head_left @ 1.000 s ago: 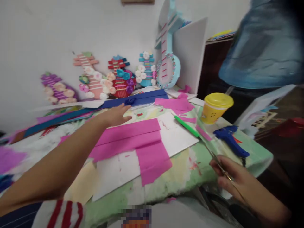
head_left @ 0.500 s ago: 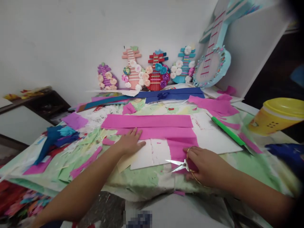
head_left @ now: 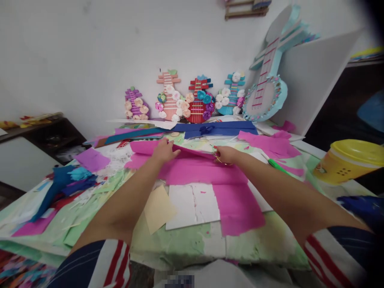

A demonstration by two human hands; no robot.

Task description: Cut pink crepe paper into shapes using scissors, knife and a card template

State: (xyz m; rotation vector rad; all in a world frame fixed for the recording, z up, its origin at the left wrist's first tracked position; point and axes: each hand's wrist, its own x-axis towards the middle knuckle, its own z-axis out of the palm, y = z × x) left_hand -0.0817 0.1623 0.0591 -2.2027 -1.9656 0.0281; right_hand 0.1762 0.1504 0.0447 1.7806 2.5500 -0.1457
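Pink crepe paper [head_left: 207, 172] lies across a white board [head_left: 192, 204], its folded upper layer raised between my hands. At the left part of that raised fold is my left hand [head_left: 164, 152], its fingers closed on the paper. My right hand [head_left: 227, 154] grips a pair of scissors [head_left: 222, 161] at the right end of the fold. A gold handle loop shows below the fingers, while the blades are mostly hidden by the hand and paper. A green utility knife [head_left: 277, 165] lies on the board's right side, partly behind my right forearm.
Several flower-covered paper instruments [head_left: 198, 104] lean on the wall, beside a tall light-blue one [head_left: 264, 92]. A yellow lidded tub [head_left: 345, 164] and a blue glue gun [head_left: 364, 206] stand right. Coloured scraps [head_left: 69, 180] lie left; a beige paper piece [head_left: 159, 210] lies in front.
Both hands have moved up to the pink paper's far edge, lifting its upper fold. The scissors went from the near edge to that fold. Earlier the view swung left.
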